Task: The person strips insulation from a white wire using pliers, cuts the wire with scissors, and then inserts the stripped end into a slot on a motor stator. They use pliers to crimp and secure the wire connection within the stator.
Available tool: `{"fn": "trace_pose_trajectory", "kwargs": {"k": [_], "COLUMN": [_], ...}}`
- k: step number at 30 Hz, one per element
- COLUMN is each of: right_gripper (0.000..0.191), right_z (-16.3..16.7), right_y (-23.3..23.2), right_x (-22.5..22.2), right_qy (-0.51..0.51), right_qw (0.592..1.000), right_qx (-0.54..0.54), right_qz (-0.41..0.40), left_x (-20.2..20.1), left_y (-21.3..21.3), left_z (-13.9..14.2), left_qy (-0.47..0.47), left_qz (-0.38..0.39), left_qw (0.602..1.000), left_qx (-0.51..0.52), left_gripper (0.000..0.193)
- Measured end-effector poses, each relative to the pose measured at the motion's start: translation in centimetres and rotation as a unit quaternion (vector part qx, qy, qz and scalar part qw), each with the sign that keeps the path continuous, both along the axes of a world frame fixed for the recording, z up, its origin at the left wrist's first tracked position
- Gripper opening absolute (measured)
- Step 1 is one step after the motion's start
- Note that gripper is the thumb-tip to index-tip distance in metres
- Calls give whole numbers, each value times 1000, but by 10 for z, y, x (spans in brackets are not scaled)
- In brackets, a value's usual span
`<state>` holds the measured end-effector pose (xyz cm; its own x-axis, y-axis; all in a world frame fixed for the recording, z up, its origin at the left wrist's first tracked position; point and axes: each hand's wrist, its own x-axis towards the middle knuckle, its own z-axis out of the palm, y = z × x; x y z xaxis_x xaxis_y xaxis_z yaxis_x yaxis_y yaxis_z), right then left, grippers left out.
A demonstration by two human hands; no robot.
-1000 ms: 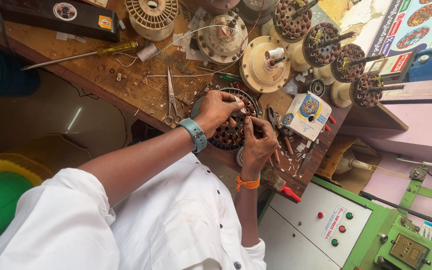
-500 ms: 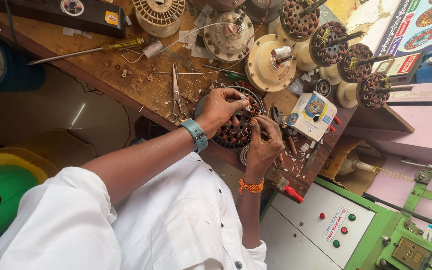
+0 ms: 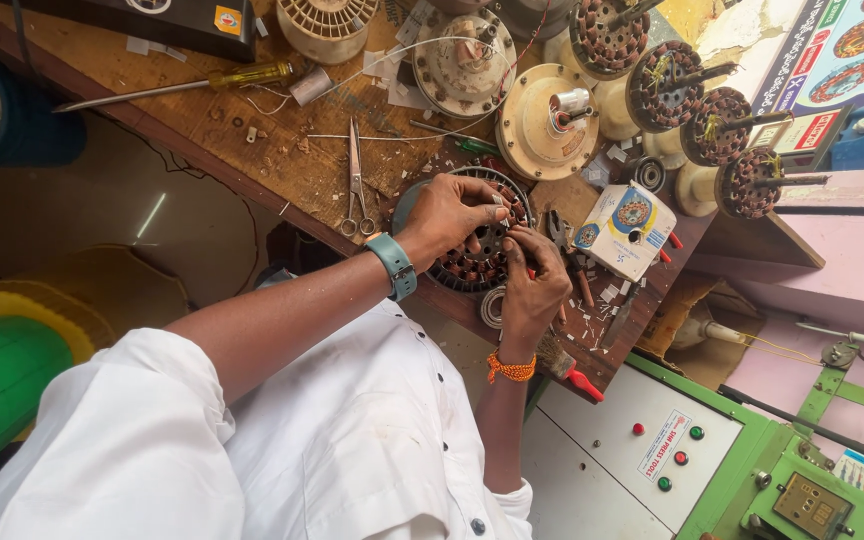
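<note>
A round motor stator [image 3: 480, 262] with copper windings lies at the front edge of a worn wooden bench [image 3: 252, 150]. My left hand [image 3: 452, 215], with a teal band at the wrist, rests over the stator's top and pinches something small and pale at its rim. My right hand [image 3: 535, 285], an orange thread at its wrist, is curled at the stator's right side with fingertips on the windings. Both hands touch the stator; what the fingers pinch is too small to tell.
Scissors [image 3: 356, 185] lie left of the stator, and a long yellow-handled screwdriver [image 3: 182, 85] further back. A small printed box [image 3: 624, 228], several wound stators on spindles [image 3: 692, 95] and cream fan housings [image 3: 542, 125] crowd the back right. A green and white machine [image 3: 712, 470] stands below right.
The view has shifted slightly. Both hands stay on the stator, with only small finger movements at its rim.
</note>
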<state>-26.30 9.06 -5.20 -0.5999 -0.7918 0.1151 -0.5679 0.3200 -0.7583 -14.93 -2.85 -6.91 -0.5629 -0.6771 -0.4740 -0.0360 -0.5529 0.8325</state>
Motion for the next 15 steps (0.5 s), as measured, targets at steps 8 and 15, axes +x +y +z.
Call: {"fn": "trace_pose_trajectory", "kwargs": {"k": [8,15], "right_gripper": [13,20], "right_z": [0,11], "right_y": [-9,-4], "right_x": [2,0], "right_qy": [10,-75], "right_qw": [1000,997], "right_qx": [20,28], "right_qz": [11,16], "left_x": [-4,-2], "left_y": [6,8], "left_z": [-4,0], "left_qy": [-14,-68], "left_qz": [0,-28], "left_qw": [998,992], "left_qx": [-59,-101], "left_gripper": [13,14]}}
